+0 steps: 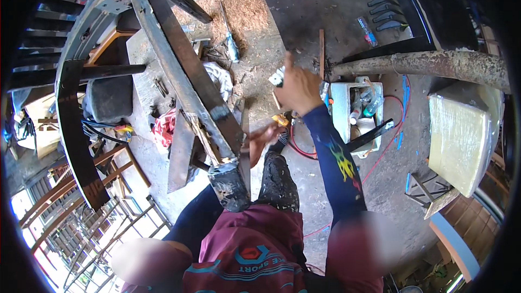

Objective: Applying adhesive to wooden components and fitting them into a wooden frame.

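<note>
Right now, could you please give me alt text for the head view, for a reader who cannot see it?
Seen from above, a person's right hand is raised, gripping a small light-coloured object, while the left hand rests beside a long dark metal frame lying across a dusty workbench. A white box of bottles and red cable sit on the concrete floor.

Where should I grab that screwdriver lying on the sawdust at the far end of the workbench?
Judging by its pose, grip the screwdriver by the thicker handle end nearest you, coming from above. It lies flat on the sawdust pile, thin shaft pointing away, with open space around the handle.
</note>
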A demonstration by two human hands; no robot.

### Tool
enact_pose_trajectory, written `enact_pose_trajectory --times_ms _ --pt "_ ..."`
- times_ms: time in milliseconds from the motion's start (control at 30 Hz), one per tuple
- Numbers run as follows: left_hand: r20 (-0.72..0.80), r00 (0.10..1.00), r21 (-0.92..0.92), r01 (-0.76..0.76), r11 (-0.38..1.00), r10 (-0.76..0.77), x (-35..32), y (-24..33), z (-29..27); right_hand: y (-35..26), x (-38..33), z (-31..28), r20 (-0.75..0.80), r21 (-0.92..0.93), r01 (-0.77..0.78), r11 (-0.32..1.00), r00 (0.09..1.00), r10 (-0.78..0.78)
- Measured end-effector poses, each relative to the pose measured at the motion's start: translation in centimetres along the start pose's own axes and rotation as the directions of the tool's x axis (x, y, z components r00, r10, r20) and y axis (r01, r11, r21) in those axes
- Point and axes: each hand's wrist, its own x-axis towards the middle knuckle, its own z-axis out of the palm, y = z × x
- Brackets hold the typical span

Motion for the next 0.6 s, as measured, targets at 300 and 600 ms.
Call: enact_pose_trajectory --times_ms 300,600 --pt "-0.389 0.879 0.040 0.314 0.949 -0.275 -18.3 -3.8 -16.3 -0.3 7.0 4.7 -0.334 -0.284 0.102 0.954 0.922 -0.198" --pt "-0.229 0.822 0.900 0.383 0.209 -0.521 -27.1 -7.7 -30.7 20.2 -12.9 13.2 -0.175 0.410 -0.550 0.727 0.735 0.655"
